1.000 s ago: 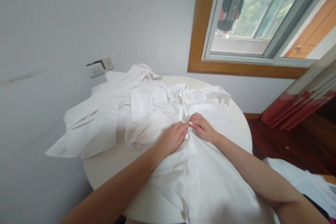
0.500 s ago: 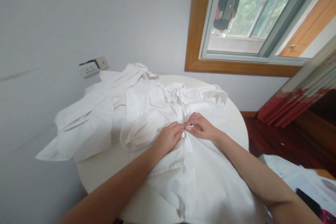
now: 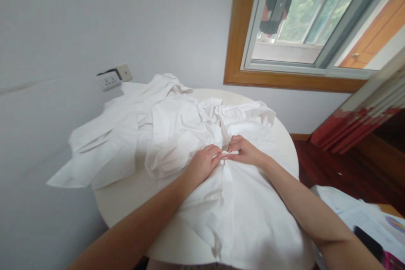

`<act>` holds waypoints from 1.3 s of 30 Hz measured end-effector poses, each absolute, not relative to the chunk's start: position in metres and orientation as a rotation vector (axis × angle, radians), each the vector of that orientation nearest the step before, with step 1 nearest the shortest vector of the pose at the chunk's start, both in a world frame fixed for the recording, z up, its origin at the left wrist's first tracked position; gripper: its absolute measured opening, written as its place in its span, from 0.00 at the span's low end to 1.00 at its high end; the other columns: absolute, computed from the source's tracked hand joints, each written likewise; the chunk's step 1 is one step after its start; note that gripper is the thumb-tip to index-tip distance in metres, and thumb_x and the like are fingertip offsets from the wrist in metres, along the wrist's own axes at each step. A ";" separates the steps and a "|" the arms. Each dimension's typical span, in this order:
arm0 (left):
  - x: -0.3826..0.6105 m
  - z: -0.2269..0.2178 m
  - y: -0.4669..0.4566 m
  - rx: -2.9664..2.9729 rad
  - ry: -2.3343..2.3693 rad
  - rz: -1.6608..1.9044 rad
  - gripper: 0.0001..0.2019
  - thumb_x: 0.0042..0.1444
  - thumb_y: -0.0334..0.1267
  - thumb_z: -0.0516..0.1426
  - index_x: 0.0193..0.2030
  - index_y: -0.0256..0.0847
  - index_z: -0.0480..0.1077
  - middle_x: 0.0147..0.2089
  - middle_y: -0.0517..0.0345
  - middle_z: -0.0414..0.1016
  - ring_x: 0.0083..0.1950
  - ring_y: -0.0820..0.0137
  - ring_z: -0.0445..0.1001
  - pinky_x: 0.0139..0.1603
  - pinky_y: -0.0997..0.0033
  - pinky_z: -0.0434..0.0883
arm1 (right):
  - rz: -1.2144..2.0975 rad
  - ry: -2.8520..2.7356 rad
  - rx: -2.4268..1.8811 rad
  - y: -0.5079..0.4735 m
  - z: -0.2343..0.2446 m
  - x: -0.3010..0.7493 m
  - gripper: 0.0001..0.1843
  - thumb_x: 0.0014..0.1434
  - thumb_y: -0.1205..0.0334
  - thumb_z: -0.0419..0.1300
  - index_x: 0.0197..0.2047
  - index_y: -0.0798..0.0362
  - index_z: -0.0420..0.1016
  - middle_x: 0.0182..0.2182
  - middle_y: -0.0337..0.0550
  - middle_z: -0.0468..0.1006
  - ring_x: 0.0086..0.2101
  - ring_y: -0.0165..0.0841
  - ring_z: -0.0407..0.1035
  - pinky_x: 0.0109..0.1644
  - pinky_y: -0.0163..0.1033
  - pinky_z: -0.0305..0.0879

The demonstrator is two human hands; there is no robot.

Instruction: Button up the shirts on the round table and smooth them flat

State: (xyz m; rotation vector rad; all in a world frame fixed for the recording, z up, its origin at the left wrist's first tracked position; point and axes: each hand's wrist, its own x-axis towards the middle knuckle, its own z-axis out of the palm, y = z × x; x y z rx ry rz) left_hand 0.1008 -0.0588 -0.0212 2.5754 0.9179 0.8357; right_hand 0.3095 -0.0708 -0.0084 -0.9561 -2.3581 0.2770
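A white shirt (image 3: 177, 135) lies spread and rumpled over a round white table (image 3: 126, 202). One sleeve hangs off the table's left side. My left hand (image 3: 204, 163) and my right hand (image 3: 245, 151) meet at the middle of the shirt's front, fingertips touching. Both hands are closed in a pinch on the shirt's front edges. What sits between the fingertips is too small to make out.
A grey wall stands close behind the table, with a white wall socket (image 3: 112, 78) on it. A wood-framed window (image 3: 303, 29) is at the upper right. Red striped cloth (image 3: 357, 126) leans at the right. Papers (image 3: 363, 219) and a dark flat object (image 3: 368, 238) lie at the lower right.
My hands have stayed together on the shirt's front, with the fingertips working slightly. The view has shifted a little; the shirt lies as before.
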 end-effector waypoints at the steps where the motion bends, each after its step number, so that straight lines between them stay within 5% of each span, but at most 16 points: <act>1: 0.101 -0.022 -0.058 2.577 0.903 0.848 0.07 0.62 0.37 0.51 0.39 0.40 0.70 0.39 0.57 0.75 0.42 0.69 0.73 0.45 0.70 0.70 | 0.297 -2.349 -0.938 -0.071 -0.008 0.310 0.17 0.60 0.50 0.58 0.27 0.52 0.75 0.21 0.40 0.73 0.29 0.31 0.64 0.38 0.38 0.56; 14: 0.099 -0.026 -0.056 2.447 0.817 0.961 0.13 0.63 0.35 0.47 0.46 0.43 0.72 0.43 0.56 0.76 0.46 0.70 0.73 0.50 0.69 0.69 | 0.351 -2.204 -0.879 -0.076 -0.002 0.308 0.18 0.61 0.50 0.56 0.27 0.52 0.75 0.22 0.40 0.72 0.28 0.31 0.65 0.38 0.39 0.60; 18: 0.093 -0.016 -0.057 2.450 0.892 1.006 0.16 0.63 0.37 0.47 0.54 0.45 0.68 0.47 0.55 0.74 0.47 0.70 0.71 0.51 0.68 0.68 | 0.257 -1.958 -1.060 -0.077 0.003 0.316 0.20 0.64 0.48 0.50 0.27 0.52 0.71 0.26 0.42 0.72 0.31 0.32 0.66 0.39 0.39 0.61; 21: 0.090 -0.001 -0.059 2.513 0.948 1.092 0.14 0.62 0.41 0.49 0.49 0.44 0.72 0.45 0.53 0.71 0.48 0.67 0.69 0.51 0.66 0.66 | 0.212 -1.952 -1.237 -0.073 0.005 0.320 0.22 0.66 0.48 0.45 0.29 0.52 0.67 0.25 0.40 0.70 0.28 0.31 0.64 0.34 0.36 0.59; 28: 0.093 0.015 -0.079 2.757 0.587 0.743 0.18 0.58 0.47 0.55 0.52 0.44 0.69 0.44 0.54 0.73 0.48 0.64 0.67 0.56 0.59 0.61 | -0.472 -2.152 -1.436 -0.065 0.019 0.323 0.18 0.67 0.55 0.45 0.32 0.53 0.69 0.22 0.42 0.72 0.30 0.33 0.63 0.46 0.42 0.50; 35: 0.080 0.017 -0.091 2.961 0.311 0.711 0.11 0.62 0.42 0.51 0.41 0.44 0.74 0.34 0.55 0.72 0.43 0.66 0.67 0.57 0.58 0.58 | -0.706 -2.197 -1.373 -0.041 0.030 0.335 0.21 0.68 0.54 0.42 0.33 0.52 0.71 0.24 0.46 0.73 0.34 0.37 0.60 0.49 0.46 0.45; 39: 0.075 0.032 -0.096 2.893 0.215 0.581 0.19 0.63 0.44 0.49 0.24 0.42 0.71 0.23 0.58 0.67 0.33 0.69 0.67 0.45 0.65 0.63 | -0.715 -2.122 -1.391 -0.033 0.022 0.332 0.20 0.68 0.54 0.42 0.35 0.51 0.72 0.25 0.46 0.74 0.35 0.38 0.59 0.51 0.47 0.45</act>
